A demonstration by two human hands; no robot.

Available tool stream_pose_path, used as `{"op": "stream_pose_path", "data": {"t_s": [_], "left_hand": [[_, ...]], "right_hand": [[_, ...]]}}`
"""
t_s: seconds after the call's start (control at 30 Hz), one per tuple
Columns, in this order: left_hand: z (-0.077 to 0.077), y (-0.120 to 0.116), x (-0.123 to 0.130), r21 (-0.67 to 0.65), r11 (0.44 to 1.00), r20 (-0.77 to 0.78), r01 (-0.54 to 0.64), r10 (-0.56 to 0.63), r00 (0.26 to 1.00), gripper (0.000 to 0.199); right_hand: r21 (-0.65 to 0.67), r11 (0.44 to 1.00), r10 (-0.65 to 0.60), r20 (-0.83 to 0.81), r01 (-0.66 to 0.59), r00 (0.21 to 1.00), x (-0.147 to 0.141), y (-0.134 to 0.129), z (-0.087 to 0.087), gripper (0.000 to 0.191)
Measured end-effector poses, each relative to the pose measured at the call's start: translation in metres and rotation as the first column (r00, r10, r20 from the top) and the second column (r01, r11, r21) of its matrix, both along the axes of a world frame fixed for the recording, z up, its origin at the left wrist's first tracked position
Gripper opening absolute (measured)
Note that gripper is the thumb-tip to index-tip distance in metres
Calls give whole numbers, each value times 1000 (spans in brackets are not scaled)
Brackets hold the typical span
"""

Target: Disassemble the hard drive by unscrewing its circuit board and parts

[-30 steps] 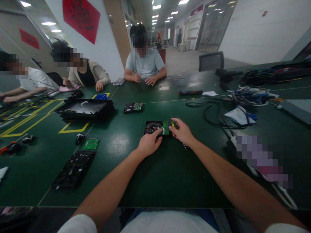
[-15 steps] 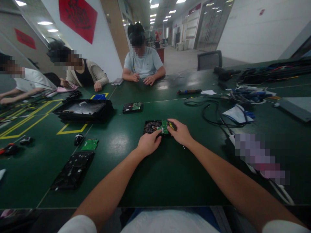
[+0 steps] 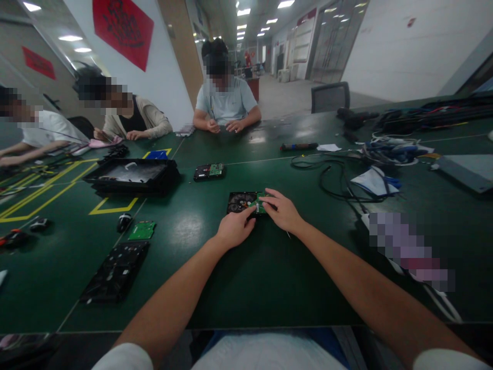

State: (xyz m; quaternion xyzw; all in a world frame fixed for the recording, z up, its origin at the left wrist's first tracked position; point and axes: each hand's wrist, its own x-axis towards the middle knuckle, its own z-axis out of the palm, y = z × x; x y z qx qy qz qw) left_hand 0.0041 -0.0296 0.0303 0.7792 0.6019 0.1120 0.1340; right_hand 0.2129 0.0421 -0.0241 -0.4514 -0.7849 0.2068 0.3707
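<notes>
Dim light from ceiling lamps [image 3: 71, 38], pale glare on green tabletop [image 3: 188, 223]

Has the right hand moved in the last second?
Yes, slightly left: judged against the hard drive, the right hand now reaches further over the green board.

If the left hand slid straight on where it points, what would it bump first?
Probably the right hand, whose fingertips sit just ahead of the left hand over the green board; their exact heights are hard to tell.

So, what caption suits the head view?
Left hand and right hand at a hard drive with a green board, on a table.
</notes>
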Motion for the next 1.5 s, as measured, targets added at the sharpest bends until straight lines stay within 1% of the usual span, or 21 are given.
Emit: {"op": "stream_pose_path", "data": {"t_s": [0.17, 0.3, 0.37, 0.43, 0.5, 0.57, 0.63, 0.73, 0.83, 0.9, 0.97, 1.07, 1.13, 1.17, 1.23, 1.3, 1.4, 1.43, 1.5], "left_hand": [[0, 0, 0, -1, 1000, -9, 3, -3, 1000, 50], [-2, 1, 0, 4, 1000, -12, -5, 5, 1000, 51], [-3, 1, 0, 13, 1000, -10, -11, 12, 1000, 50], [-3, 0, 1, 32, 999, 5, -13, 13, 1000, 47], [-3, -2, 1, 66, 998, 55, -1, -2, 998, 45], [-4, -4, 1, 96, 995, 147, 35, -49, 988, 48], [-6, -6, 1, 106, 990, 255, 91, -116, 960, 57], [-8, -7, 0, 111, 982, 395, 150, -182, 901, 71], [-12, -5, 0, 113, 985, 517, 129, -169, 839, 80], [-18, -4, 1, 106, 988, 594, 114, -155, 789, 84], [-24, -3, 2, 90, 985, 682, 144, -166, 712, 91], [-33, -1, 5, 91, 973, 812, 211, -195, 551, 97], [-35, 0, 7, 84, 971, 883, 223, -177, 436, 94], [-35, 0, 8, 64, 972, 913, 225, -148, 380, 89], [-32, 2, 9, 1, 976, 958, 216, -63, 279, 73], [-28, 3, 9, -48, 983, 977, 176, 9, 212, 56], [-21, 3, 9, -71, 988, 986, 138, 48, 161, 49], [-19, 3, 9, -75, 987, 986, 141, 52, 158, 48], [-15, 2, 9, -91, 981, 982, 173, 60, 180, 44]], "right_hand": [[-16, 1000, 22, -13, -22, 1000, -1, -1, 0, 35], [-30, 999, 17, -71, -20, 997, 3, -3, 6, 42], [18, 1000, 0, -95, 1, 995, 5, -6, 11, 43], [114, 993, -24, -108, 37, 994, 6, -11, 17, 42], [203, 978, -28, -104, 49, 994, 3, -18, 23, 44], [231, 971, -30, -102, 53, 994, -3, -27, 29, 45], [238, 971, -6, -97, 29, 995, -10, -35, 33, 46], [254, 966, 70, -98, -43, 993, -16, -44, 39, 45], [284, 948, 171, -85, -140, 982, -17, -49, 43, 45], [284, 941, 209, -68, -182, 976, -18, -50, 44, 46], [288, 937, 223, -55, -199, 973, -21, -51, 42, 46], [349, 919, 221, -76, -182, 972, -26, -50, 39, 47], [393, 905, 215, -92, -163, 972, -27, -49, 38, 46], [407, 899, 214, -95, -158, 972, -26, -49, 38, 46], [429, 888, 225, -89, -166, 970, -26, -50, 39, 45], [442, 878, 242, -78, -184, 967, -25, -51, 41, 43], [439, 881, 226, -65, -175, 972, -24, -51, 44, 42], [434, 889, 197, -70, -148, 978, -23, -49, 45, 41], [429, 902, 103, -99, -51, 990, -19, -44, 43, 39]]}}
